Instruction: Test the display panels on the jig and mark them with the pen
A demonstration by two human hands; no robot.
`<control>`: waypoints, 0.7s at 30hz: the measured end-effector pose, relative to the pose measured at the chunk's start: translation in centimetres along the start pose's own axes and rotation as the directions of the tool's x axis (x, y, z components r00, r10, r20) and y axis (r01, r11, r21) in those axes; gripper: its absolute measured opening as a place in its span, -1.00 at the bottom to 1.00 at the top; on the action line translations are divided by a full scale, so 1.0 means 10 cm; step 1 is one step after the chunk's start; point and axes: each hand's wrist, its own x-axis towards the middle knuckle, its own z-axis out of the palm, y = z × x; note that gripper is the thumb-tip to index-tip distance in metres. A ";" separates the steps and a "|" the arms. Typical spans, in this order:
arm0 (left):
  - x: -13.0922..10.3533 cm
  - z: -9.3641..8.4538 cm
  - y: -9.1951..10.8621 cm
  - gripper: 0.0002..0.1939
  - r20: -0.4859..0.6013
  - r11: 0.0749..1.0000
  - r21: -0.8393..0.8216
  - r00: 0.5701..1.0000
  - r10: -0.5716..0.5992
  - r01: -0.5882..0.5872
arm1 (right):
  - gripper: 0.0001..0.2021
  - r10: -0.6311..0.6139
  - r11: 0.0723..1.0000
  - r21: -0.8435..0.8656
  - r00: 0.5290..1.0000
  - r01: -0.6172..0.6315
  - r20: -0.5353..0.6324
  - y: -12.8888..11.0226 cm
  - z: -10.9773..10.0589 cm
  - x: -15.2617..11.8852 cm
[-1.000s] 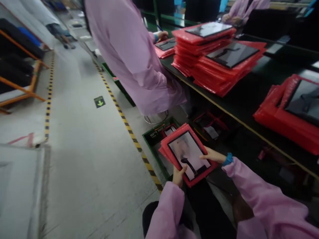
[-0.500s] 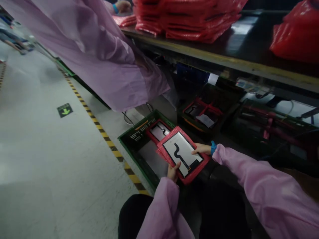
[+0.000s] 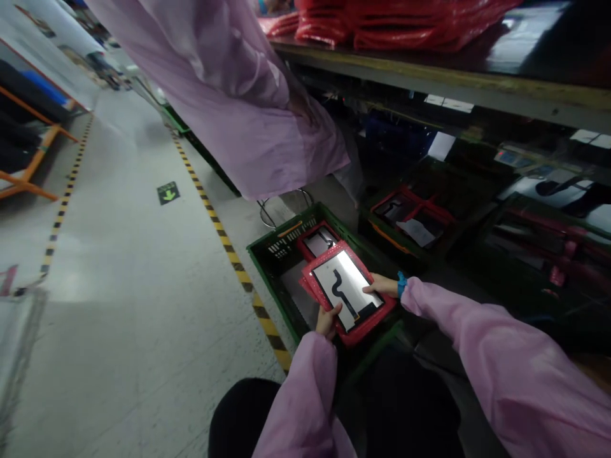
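- The left hand (image 3: 327,320) is closed on the near left edge of a stack of red bubble-wrap sleeves (image 3: 370,326), thumb on top.
- The right hand (image 3: 382,285), a blue band (image 3: 401,284) at its wrist, grips the right edge in the same way, so the stack is held between both.
- On top of the stack lies a display panel (image 3: 351,280), black-framed and pale, with what looks like a dark curved flex cable (image 3: 337,286) across it.
- The stack hangs above the right part of a green slotted plastic crate (image 3: 275,294), tilted slightly; whether its underside touches anything is hidden.
- In the far part of the crate lies another display panel in a red sleeve (image 3: 318,243); a pale sheet (image 3: 296,288) shows to the left.
- The step in hand looks like a two-handed carry over the crate. The next move seems to call for an even grip, a level stack, and fingers clear of the crate's walls.
- Farther right, a darker crate (image 3: 405,250) holds red-edged panels and a white paper (image 3: 420,233).
- Beyond, more red sleeves (image 3: 396,25) are piled on the surface (image 3: 429,70); a co-worker in a pink coat (image 3: 277,146) is just left of it.
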 end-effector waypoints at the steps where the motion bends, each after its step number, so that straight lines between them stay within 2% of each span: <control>1: 0.13 0.01 0.10 -0.22 -0.011 1.000 0.004 1.000 0.015 -0.015 | -0.67 -0.030 1.000 -0.002 0.999 0.030 -0.023 -0.07 0.03 0.11; 7: 1.04 0.20 0.76 -0.66 -0.088 0.997 0.014 0.993 0.076 -0.075 | -0.61 -0.209 0.978 -0.029 0.967 0.207 -0.146 -0.62 0.08 0.85; 10: 1.35 0.28 0.91 -0.68 -0.124 0.998 0.010 0.990 0.064 -0.063 | -0.61 -0.221 0.975 -0.052 0.956 0.215 -0.194 -0.79 0.05 1.14; 15: 1.59 0.33 0.78 -0.64 -0.239 1.000 0.017 0.971 0.011 -0.007 | -0.62 -0.163 0.985 -0.092 0.947 0.143 -0.277 -0.78 0.04 1.39; 21: 1.69 0.33 0.60 -0.64 -0.331 0.999 0.018 0.943 -0.027 0.035 | -0.61 -0.134 0.988 -0.113 0.932 0.102 -0.338 -0.64 0.08 1.39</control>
